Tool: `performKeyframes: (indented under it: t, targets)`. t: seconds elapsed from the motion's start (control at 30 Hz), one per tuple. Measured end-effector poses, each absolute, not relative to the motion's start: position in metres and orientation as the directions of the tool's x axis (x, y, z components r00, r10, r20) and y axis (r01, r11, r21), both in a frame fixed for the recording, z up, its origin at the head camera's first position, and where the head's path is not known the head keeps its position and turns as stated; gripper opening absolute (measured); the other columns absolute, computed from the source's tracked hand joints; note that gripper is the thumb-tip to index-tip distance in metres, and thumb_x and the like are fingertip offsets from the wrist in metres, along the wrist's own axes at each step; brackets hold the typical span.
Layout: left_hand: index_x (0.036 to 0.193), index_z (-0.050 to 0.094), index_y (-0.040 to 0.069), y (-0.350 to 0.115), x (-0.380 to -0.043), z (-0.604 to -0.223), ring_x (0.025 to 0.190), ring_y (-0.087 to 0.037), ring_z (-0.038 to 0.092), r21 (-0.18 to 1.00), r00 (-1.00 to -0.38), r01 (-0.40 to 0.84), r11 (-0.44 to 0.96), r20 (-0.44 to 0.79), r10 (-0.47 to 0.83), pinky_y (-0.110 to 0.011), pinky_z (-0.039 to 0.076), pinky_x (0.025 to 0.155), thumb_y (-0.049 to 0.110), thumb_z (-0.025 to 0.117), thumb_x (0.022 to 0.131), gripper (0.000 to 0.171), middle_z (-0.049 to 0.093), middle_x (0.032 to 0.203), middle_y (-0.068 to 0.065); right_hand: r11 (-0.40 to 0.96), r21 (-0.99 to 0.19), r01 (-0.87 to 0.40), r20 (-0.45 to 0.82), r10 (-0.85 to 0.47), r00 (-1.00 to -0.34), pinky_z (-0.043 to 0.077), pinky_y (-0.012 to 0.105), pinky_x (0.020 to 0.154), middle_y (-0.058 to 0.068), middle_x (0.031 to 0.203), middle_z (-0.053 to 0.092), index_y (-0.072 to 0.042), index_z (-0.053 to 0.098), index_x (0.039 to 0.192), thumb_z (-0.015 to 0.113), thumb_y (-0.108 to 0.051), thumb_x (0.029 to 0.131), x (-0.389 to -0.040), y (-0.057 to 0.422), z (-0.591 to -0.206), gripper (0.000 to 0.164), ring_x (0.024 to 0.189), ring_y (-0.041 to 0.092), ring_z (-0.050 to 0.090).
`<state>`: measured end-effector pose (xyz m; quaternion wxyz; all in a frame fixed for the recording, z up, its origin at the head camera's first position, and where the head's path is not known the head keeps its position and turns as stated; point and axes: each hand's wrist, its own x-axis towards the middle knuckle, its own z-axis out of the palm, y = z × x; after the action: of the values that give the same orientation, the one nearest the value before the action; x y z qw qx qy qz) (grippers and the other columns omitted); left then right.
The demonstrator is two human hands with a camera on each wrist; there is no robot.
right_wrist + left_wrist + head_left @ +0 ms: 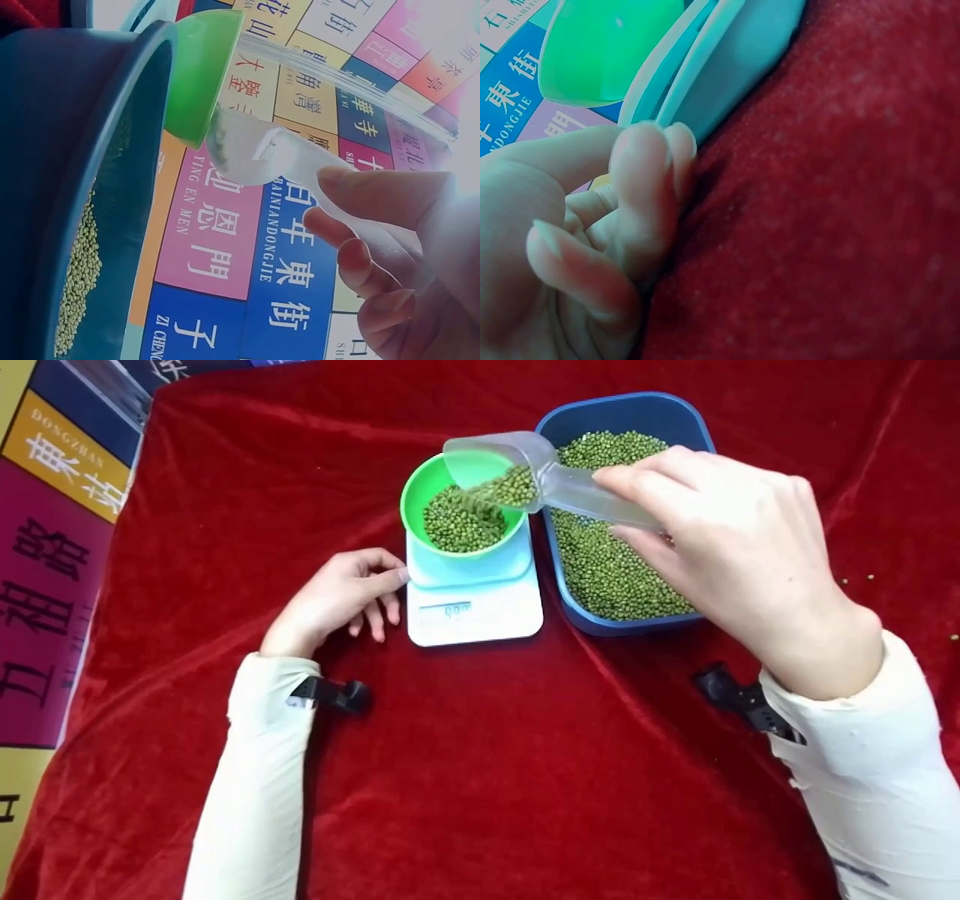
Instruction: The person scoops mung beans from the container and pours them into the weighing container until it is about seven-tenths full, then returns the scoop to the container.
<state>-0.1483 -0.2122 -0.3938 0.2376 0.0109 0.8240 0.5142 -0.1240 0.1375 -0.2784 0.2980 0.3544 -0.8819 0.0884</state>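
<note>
In the head view, my right hand (742, 540) grips the handle of a clear plastic scoop (592, 495), which is tilted over a bright green bowl (415, 499). Green mung beans (517, 486) are sliding out of the scoop onto a heap of beans (461, 525) in the bowl. Under the bowl is a white kitchen scale (480, 622) with lit digits on its display. The fingertips of my left hand (337, 592) touch the scale's left edge. The right wrist view shows thumb and fingers around the scoop handle (352, 217), its mouth at the bowl's rim (225, 82).
A blue tub (561, 577) of mung beans stands right of the scale, partly beneath my right hand. Red velvet cloth (480, 765) covers the table. A few stray beans (870, 577) lie at the right. Panels with colourful Chinese lettering (52, 547) stand along the left.
</note>
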Motion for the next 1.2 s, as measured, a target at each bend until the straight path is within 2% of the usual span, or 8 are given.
performKeyframes:
  t: [0.27, 0.7, 0.93, 1.13, 1.2]
  targets:
    - [0.105, 0.057, 0.014, -0.211, -0.15, -0.394, 0.048, -0.026, 0.062, 0.854, -0.884, -0.228, 0.468, -0.382, 0.268, -0.024, 0.037, 0.032, 0.043, 0.057, 0.089, 0.033, 0.063, 0.074, -0.017, 0.726, 0.065, -0.684, 0.603, -0.575, -0.553, 0.048, 0.037, 0.049, -0.007, 0.102, 0.067, -0.026, 0.063, 0.117, 0.055, -0.02, 0.09, -0.124, 0.137, -0.278, 0.028, 0.08, 0.017, 0.064]
    - [0.105, 0.057, 0.014, -0.211, -0.149, -0.393, 0.049, -0.027, 0.062, 0.848, -0.88, -0.226, 0.479, -0.389, 0.273, -0.024, 0.038, 0.033, 0.043, 0.056, 0.089, 0.033, 0.063, 0.074, -0.017, 0.734, 0.078, -0.675, 0.702, -0.521, -0.485, 0.037, 0.034, 0.038, -0.009, 0.097, 0.067, -0.025, 0.066, 0.111, 0.052, -0.016, 0.092, -0.127, 0.133, -0.285, 0.025, 0.066, 0.019, 0.056]
    - [0.106, 0.057, 0.012, -0.213, -0.147, -0.393, 0.048, -0.026, 0.062, 0.853, -0.879, -0.235, 0.466, -0.391, 0.272, -0.024, 0.037, 0.033, 0.039, 0.056, 0.09, 0.031, 0.063, 0.072, -0.015, 0.751, 0.051, -0.659, 0.691, -0.502, -0.519, 0.041, 0.036, 0.043, 0.0, 0.092, 0.068, -0.022, 0.064, 0.116, 0.055, -0.024, 0.089, -0.124, 0.137, -0.28, 0.028, 0.069, 0.02, 0.059]
    - [0.105, 0.057, 0.012, -0.212, -0.147, -0.393, 0.048, -0.025, 0.062, 0.855, -0.878, -0.24, 0.459, -0.393, 0.273, -0.023, 0.037, 0.033, 0.041, 0.057, 0.09, 0.033, 0.063, 0.072, -0.015, 0.776, 0.052, -0.628, 0.669, -0.494, -0.555, 0.031, 0.035, 0.039, 0.003, 0.075, 0.066, -0.022, 0.065, 0.113, 0.056, -0.032, 0.086, -0.12, 0.147, -0.275, 0.03, 0.053, 0.016, 0.051]
    - [0.105, 0.057, 0.013, -0.211, -0.149, -0.393, 0.049, -0.025, 0.062, 0.854, -0.877, -0.234, 0.465, -0.392, 0.279, -0.023, 0.037, 0.033, 0.041, 0.056, 0.09, 0.032, 0.063, 0.072, -0.015, 0.793, 0.051, -0.607, 0.66, -0.483, -0.575, 0.029, 0.035, 0.039, 0.002, 0.075, 0.067, -0.024, 0.065, 0.113, 0.057, -0.034, 0.085, -0.118, 0.155, -0.273, 0.031, 0.051, 0.015, 0.05]
